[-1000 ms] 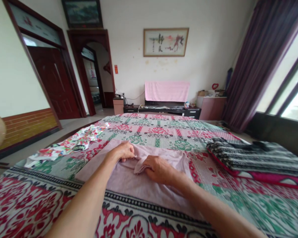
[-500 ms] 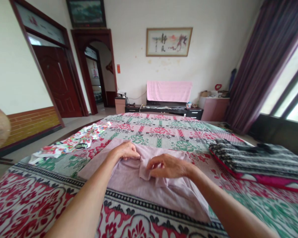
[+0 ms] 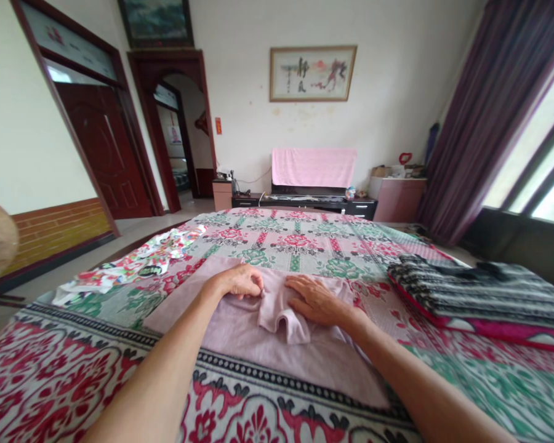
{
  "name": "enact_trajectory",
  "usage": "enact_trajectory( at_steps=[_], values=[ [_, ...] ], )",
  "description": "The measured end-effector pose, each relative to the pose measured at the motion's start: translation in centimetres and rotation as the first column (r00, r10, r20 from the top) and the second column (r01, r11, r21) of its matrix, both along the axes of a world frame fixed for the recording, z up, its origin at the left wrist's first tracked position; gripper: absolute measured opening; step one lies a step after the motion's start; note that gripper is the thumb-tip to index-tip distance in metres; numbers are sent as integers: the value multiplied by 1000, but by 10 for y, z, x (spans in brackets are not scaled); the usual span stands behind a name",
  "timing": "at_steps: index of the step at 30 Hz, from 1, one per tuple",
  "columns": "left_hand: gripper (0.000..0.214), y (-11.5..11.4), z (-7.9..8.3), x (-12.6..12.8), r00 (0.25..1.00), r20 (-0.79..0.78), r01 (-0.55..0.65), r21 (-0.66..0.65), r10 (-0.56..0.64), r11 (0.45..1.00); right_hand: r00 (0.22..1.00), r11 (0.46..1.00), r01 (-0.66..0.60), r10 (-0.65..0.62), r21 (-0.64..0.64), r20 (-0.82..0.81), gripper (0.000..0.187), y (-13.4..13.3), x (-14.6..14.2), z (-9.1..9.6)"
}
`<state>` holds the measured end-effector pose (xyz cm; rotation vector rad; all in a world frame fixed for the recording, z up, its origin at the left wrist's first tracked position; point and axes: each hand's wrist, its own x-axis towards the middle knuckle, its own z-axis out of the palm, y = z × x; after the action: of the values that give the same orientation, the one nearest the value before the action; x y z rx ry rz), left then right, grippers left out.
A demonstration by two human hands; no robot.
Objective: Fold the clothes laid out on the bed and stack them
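Observation:
A pale lilac garment [image 3: 244,335] lies spread on the patterned bedspread [image 3: 305,243] in front of me. My left hand [image 3: 240,284] rests on its far edge, fingers curled and pinching the cloth. My right hand [image 3: 316,298] lies flat on the garment just to the right, fingers stretched out. Between the two hands a small folded flap of the fabric [image 3: 281,320] sticks up toward me.
A colourful floral garment [image 3: 138,264] lies crumpled at the bed's left side. A striped black-and-white folded stack on pink cloth [image 3: 475,295] sits at the right. Beyond the bed stand a low dark cabinet with a pink cloth [image 3: 313,167], a doorway and purple curtains.
My right hand let go of the folded flap, moved away from me and flattened on the garment. My left hand stayed pinching the far edge.

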<state>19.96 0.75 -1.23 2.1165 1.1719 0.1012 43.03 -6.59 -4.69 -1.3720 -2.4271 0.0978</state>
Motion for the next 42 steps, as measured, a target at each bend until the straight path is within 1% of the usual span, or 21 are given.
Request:
enact_trajectory(
  at_steps=[3, 7, 9, 12, 14, 16, 18, 19, 20, 22, 24, 26, 28, 29, 31, 32, 34, 36, 37, 40, 42],
  values=[
    [20, -5, 3, 4, 999, -49, 14, 35, -12, 999, 999, 1000, -18, 19, -21, 26, 45, 3, 6, -4],
    [24, -12, 11, 6, 979, -198, -19, 139, 46, 990, 1000, 1000, -14, 14, -28, 25, 47, 8, 15, -8],
    [26, -15, 14, 7, 967, -247, -27, 166, 68, 986, 1000, 999, -4, 5, -41, 22, 49, 8, 17, -8],
    [26, -17, 15, 8, 963, -256, -35, 183, 82, 982, 1000, 998, 8, -7, -63, 26, 51, 6, 17, -7],
    [23, -18, 14, 8, 966, -241, -39, 232, 97, 972, 1000, 997, 13, -11, -71, 23, 50, 4, 15, -6],
    [20, -20, 12, 7, 970, -202, -58, 345, 134, 937, 1000, 997, 15, -15, -71, 6, 50, 3, 14, -6],
    [20, -26, 9, 6, 982, -115, -72, 497, 148, 865, 999, 998, 9, -12, -64, -41, 48, 3, 14, -4],
    [22, -31, 7, 5, 991, -57, -67, 552, 117, 831, 996, 998, 6, -11, -55, -86, 46, 3, 15, -1],
    [24, -36, 5, 4, 998, 8, -52, 585, 58, 810, 990, 999, 6, -13, -45, -142, 42, 1, 16, 4],
    [25, -50, 0, 1, 989, 114, 8, 588, -92, 809, 970, 998, 3, -18, -64, -240, 30, -4, 19, 19],
    [19, -63, -5, -2, 968, 160, 76, 548, -194, 833, 967, 985, -34, -10, -168, -254, 22, -13, 20, 40],
    [13, -72, -10, -5, 956, 144, 152, 508, -257, 848, 986, 943, -82, 30, -322, -163, 22, -25, 19, 59],
    [16, -74, -16, -6, 948, 109, 205, 502, -297, 840, 997, 902, -72, 66, -426, -31, 30, -36, 14, 69],
    [15, -74, -20, -5, 949, 94, 213, 517, -302, 829, 997, 892, -51, 75, -449, 36, 36, -40, 10, 71],
    [11, -72, -25, -3, 957, 72, 195, 562, -282, 804, 987, 894, -15, 86, -448, 139, 47, -44, 2, 67],
    [12, -71, -27, -1, 960, 66, 187, 576, -274, 796, 981, 901, -9, 93, -435, 171, 48, -44, -1, 63],
    [16, -70, -28, 0, 962, 65, 180, 585, -266, 791, 973, 920, -3, 93, -392, 210, 40, -41, -6, 55],
    [16, -71, -25, 1, 967, 88, 146, 574, -238, 805, 974, 942, 1, 75, -335, 215, 30, -37, -6, 51],
    [16, -72, -23, 1, 971, 107, 118, 564, -215, 817, 976, 951, 0, 67, -310, 206, 29, -35, -5, 50],
    [17, -76, -15, -1, 972, 172, 47, 537, -163, 842, 987, 962, -21, 63, -274, 145, 32, -34, 4, 57],
    [17, -78, -10, -2, 967, 172, 71, 530, -189, 845, 992, 952, -20, 57, -306, 113, 34, -36, 10, 65]
  ],
)
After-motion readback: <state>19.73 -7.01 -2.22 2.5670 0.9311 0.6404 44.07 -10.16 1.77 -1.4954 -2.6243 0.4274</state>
